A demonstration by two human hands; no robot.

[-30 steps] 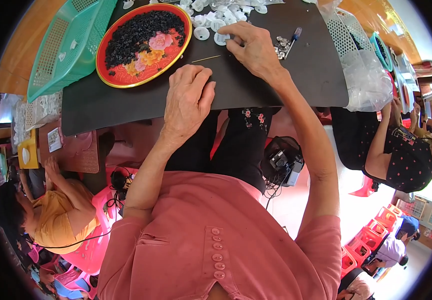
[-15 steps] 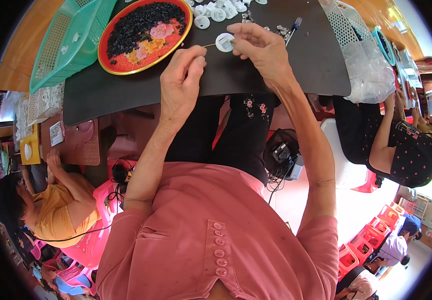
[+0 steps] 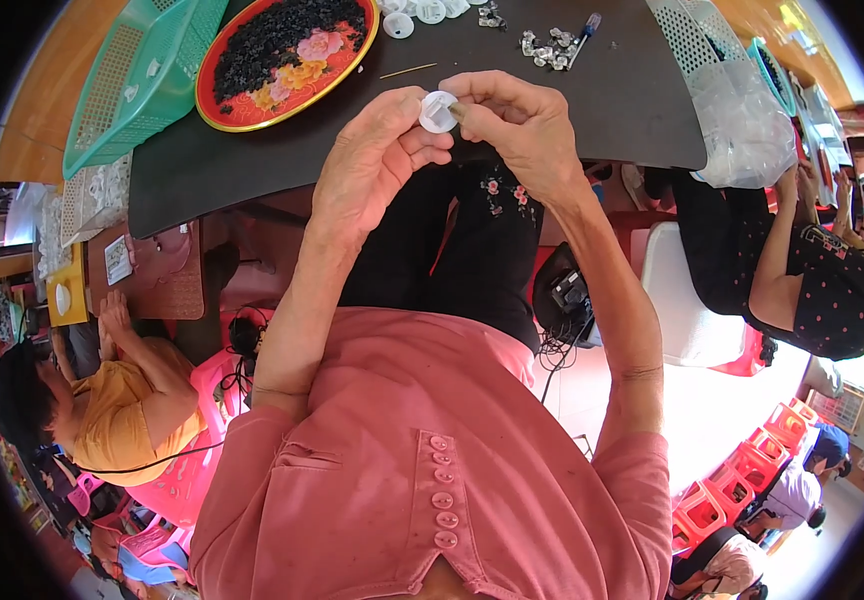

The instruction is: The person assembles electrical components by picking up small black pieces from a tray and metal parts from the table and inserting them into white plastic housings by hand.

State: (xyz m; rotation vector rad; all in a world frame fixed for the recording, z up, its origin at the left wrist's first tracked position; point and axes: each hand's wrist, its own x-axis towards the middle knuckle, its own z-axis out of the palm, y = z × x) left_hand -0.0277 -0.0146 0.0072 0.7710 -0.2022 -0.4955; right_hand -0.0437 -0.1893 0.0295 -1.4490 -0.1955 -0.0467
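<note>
Head view, white disc [image 3: 438,110] half-hidden between left hand [image 3: 372,165], right hand [image 3: 517,125]

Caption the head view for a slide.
Both hands, left hand and right hand, hold a white disc above a dark table.

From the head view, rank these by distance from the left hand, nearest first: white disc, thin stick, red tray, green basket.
1. White disc: at the left hand's fingertips, shared with the right hand.
2. Thin stick: on the dark mat just above.
3. Red tray: upper left.
4. Green basket: far left.
</note>
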